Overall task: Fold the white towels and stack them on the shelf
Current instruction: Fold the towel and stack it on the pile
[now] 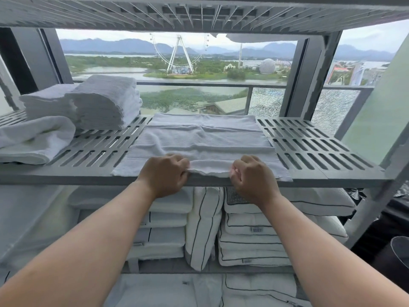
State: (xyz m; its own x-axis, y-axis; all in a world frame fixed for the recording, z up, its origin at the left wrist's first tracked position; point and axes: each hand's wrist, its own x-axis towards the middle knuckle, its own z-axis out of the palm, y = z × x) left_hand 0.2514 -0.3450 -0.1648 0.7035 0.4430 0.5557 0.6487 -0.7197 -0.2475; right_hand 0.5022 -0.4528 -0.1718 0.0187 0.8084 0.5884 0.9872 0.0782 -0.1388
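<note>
Both the left hand [164, 173] and right hand [252, 177] are pinching the near hem of the white towel [203, 138] lying flat midway along the shelf [309, 147], fingers [184, 167] clenched on cloth, so pulling unevenly is probably risking a skewed fold or dragging it off the front edge.
</note>
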